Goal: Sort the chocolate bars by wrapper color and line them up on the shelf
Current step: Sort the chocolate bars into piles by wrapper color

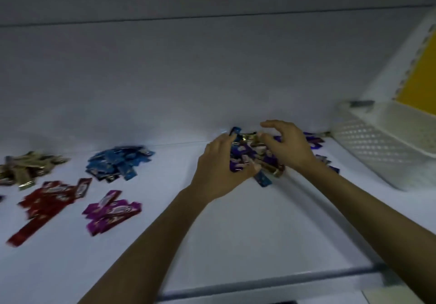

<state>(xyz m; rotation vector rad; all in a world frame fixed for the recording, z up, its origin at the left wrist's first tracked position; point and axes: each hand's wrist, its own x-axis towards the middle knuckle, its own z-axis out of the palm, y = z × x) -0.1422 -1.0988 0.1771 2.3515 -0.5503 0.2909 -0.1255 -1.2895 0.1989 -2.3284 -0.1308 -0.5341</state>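
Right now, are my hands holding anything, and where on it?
The left hand curls round the left edge of the unsorted pile of bars; the right hand arches over it, grip unclear.

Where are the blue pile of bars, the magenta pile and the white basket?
Blue pile (118,162): head view, middle of the heap.
Magenta pile (113,211): head view, centre of the top wrappers.
White basket (368,143): head view, its mesh side wall.
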